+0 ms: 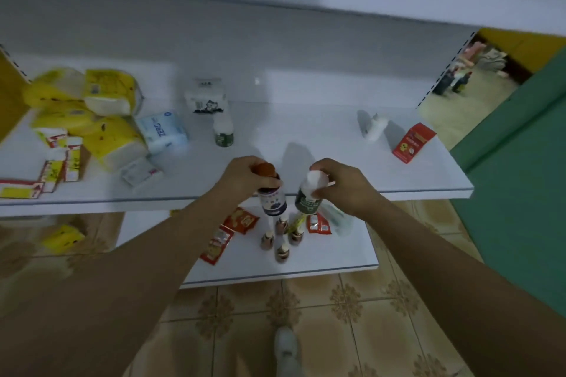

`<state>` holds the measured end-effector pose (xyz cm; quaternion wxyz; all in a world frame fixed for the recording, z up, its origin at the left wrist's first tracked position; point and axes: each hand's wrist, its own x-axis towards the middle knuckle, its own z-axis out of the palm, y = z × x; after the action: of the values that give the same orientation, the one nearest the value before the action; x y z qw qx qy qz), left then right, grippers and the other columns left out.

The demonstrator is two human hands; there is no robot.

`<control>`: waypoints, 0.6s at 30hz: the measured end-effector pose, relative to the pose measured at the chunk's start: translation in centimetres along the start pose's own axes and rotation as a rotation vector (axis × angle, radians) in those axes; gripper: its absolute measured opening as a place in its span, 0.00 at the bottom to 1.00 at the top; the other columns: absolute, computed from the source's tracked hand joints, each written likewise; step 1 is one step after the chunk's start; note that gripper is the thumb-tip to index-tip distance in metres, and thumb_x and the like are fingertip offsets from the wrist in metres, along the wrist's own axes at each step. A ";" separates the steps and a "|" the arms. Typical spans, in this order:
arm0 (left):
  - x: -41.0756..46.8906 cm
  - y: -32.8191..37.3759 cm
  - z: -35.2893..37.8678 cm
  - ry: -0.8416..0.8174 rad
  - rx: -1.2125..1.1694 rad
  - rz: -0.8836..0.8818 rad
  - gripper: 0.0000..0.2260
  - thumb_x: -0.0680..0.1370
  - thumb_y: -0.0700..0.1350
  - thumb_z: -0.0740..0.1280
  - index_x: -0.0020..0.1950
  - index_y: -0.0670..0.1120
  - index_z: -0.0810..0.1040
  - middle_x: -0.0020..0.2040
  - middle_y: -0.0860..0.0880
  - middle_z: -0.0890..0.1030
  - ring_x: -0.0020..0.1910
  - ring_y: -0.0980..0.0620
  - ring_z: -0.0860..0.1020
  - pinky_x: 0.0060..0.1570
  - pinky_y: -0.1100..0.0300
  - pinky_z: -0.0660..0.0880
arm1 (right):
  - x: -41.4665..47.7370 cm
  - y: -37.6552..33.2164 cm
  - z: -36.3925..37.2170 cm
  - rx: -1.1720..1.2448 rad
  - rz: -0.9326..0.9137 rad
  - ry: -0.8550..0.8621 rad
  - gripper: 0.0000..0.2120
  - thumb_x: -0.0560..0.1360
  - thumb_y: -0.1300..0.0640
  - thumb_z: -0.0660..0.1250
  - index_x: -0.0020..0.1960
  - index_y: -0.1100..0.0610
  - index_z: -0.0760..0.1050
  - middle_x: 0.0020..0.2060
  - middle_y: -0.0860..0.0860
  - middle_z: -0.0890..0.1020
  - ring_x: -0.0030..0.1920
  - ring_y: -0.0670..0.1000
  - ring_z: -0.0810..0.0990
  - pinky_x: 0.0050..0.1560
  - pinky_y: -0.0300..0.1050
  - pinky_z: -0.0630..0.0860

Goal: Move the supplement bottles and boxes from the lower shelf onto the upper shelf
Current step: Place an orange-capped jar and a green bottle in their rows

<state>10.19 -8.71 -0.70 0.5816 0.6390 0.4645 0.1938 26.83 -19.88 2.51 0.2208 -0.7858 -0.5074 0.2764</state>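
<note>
Your left hand (pixel 245 176): purple-label bottle (pixel 272 203), cap orange-brown. Your right hand (pixel 343 184): green-label bottle (pixel 307 202), cap white. Upper shelf (pixel 306 131) and lower shelf (pixel 330 254) both white. You have a red box (pixel 413 142) with yellow print far right, yellow tissue packs (pixel 92 95) at left. Floor tiles (pixel 337 300) tan, brown flower motif. Side panel (pixel 520 193) green.

Held upright at upper shelf (pixel 306 131) near edge: brown-capped bottle (pixel 272 204) left, white-capped bottle (pixel 307 201) right; four small bottles (pixel 267 239) standing on lower shelf (pixel 337 254).
</note>
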 end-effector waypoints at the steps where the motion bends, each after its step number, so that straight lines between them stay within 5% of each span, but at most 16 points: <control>1: -1.5 0.8 -1.0 -0.006 -0.019 0.024 0.14 0.67 0.38 0.77 0.50 0.41 0.79 0.46 0.46 0.80 0.46 0.50 0.78 0.42 0.65 0.76 | -1.3 -1.3 -0.4 0.048 -0.010 0.024 0.20 0.70 0.63 0.72 0.59 0.53 0.74 0.55 0.50 0.79 0.52 0.48 0.76 0.43 0.28 0.69; 3: -4.2 2.8 -2.8 -0.022 -0.099 0.053 0.15 0.67 0.39 0.76 0.52 0.42 0.79 0.50 0.44 0.81 0.50 0.49 0.79 0.48 0.61 0.76 | -3.7 -4.4 -1.5 0.137 -0.029 0.044 0.20 0.71 0.62 0.72 0.60 0.51 0.73 0.53 0.48 0.78 0.52 0.48 0.76 0.42 0.26 0.68; 8: -10.0 9.2 -7.4 -0.108 -0.254 0.106 0.17 0.68 0.40 0.75 0.56 0.44 0.77 0.55 0.45 0.80 0.55 0.46 0.78 0.57 0.52 0.75 | -8.3 -12.2 -5.2 0.310 -0.061 0.040 0.24 0.72 0.63 0.71 0.67 0.55 0.71 0.57 0.51 0.79 0.58 0.50 0.77 0.61 0.43 0.72; 13: -15.0 15.8 -11.7 -0.111 -0.375 0.279 0.08 0.71 0.41 0.72 0.49 0.44 0.77 0.43 0.49 0.79 0.43 0.53 0.78 0.39 0.62 0.74 | -11.5 -18.3 -9.3 0.476 -0.195 0.085 0.16 0.74 0.63 0.68 0.61 0.59 0.74 0.57 0.56 0.80 0.57 0.53 0.79 0.59 0.45 0.76; 18: -19.0 21.6 -14.9 -0.030 -0.369 0.395 0.08 0.73 0.42 0.71 0.48 0.39 0.78 0.41 0.46 0.81 0.40 0.52 0.79 0.36 0.63 0.78 | -13.0 -23.6 -13.1 0.656 -0.328 0.098 0.13 0.75 0.63 0.66 0.60 0.58 0.74 0.58 0.58 0.79 0.56 0.54 0.79 0.58 0.45 0.76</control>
<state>-2.94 -13.54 28.47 0.6460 0.6030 0.2791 0.3756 15.17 -23.54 29.83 0.5262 -0.5937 -0.4998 0.3476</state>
